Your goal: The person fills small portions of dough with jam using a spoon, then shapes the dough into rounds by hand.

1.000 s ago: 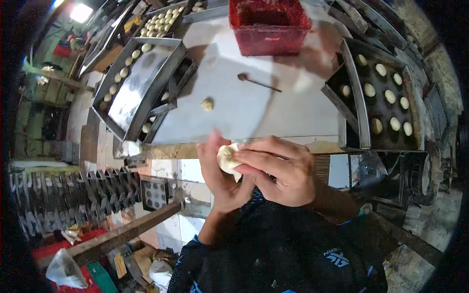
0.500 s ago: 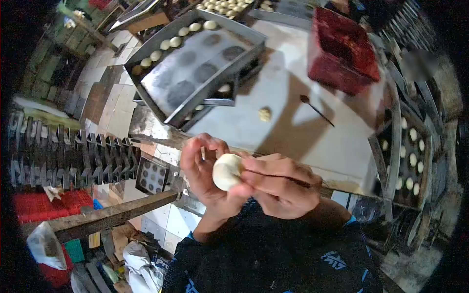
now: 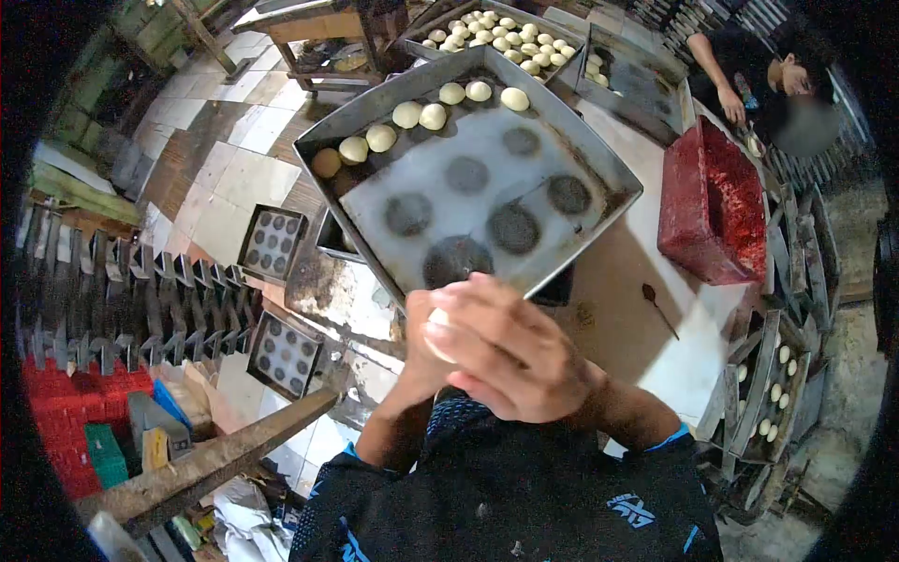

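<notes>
Right hand [image 3: 515,361] cupped over pale round dough ball [image 3: 437,332], left hand [image 3: 415,367] cradling underneath; both grasping it. Forearms bent inward, near grey rectangular metal tray [image 3: 599,159].

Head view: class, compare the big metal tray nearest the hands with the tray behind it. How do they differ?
The near tray holds one row of dough balls along one edge; the far tray is packed with them. The near tray's floor is mostly bare, with dark round marks; the far tray's floor is almost hidden. Both are rectangular metal trays holding pale dough balls.
</notes>
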